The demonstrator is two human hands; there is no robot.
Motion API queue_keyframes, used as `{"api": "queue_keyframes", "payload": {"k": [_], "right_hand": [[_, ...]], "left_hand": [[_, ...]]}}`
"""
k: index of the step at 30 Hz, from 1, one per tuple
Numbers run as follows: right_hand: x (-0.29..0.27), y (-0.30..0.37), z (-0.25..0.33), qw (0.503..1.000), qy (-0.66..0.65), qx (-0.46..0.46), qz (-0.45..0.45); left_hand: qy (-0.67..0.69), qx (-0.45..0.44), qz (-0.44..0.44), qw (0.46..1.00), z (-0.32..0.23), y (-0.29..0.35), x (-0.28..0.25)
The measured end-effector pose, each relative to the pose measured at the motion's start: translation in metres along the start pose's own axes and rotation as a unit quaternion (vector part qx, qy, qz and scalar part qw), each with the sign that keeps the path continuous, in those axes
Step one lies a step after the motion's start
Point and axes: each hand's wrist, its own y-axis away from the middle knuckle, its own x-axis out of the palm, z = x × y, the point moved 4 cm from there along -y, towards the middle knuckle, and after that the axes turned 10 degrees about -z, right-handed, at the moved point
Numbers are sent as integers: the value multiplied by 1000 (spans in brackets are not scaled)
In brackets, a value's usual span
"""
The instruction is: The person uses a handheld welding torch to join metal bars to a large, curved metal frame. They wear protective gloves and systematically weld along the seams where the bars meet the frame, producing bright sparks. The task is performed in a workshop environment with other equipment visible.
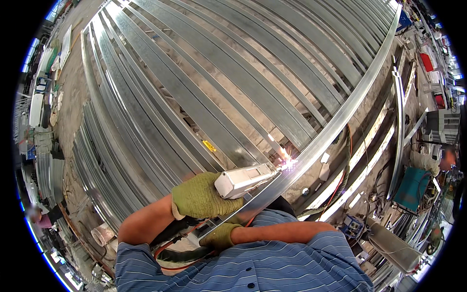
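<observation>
My left hand, in a green work glove, is wrapped round a white handheld welding gun; its handle is hidden. The gun's nozzle points right, where a bright spark flares at the joint between a slat end and a long shiny metal rail. Close to my body, my right hand, also gloved, lies by the rail's near end and a dark hose. Its fingers are hidden, so its grip does not show. Several grey metal slats run away from the rail across the frame.
More metal profiles are stacked at left, and a small yellow object lies among the slats. At right are pale beams, a teal box, a grey cylinder and cables. Other people are at both edges.
</observation>
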Motion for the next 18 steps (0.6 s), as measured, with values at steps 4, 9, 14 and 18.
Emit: {"api": "queue_keyframes", "payload": {"k": [4, 9, 14, 18], "right_hand": [[1, 0, -1, 1000, 6, -8, -6], [-5, 4, 3, 1000, 1, -7, -10], [-5, 5, 6, 1000, 11, -3, -17], [-3, 7, 15, 998, 12, -12, -56]], "left_hand": [[0, -8, -12, 1000, -7, 3, 3], [-37, 38, -24, 998, -8, 2, 10], [92, 71, -51, 992, -22, 36, -8], [226, 51, -31, 972, -8, 53, -31]]}}
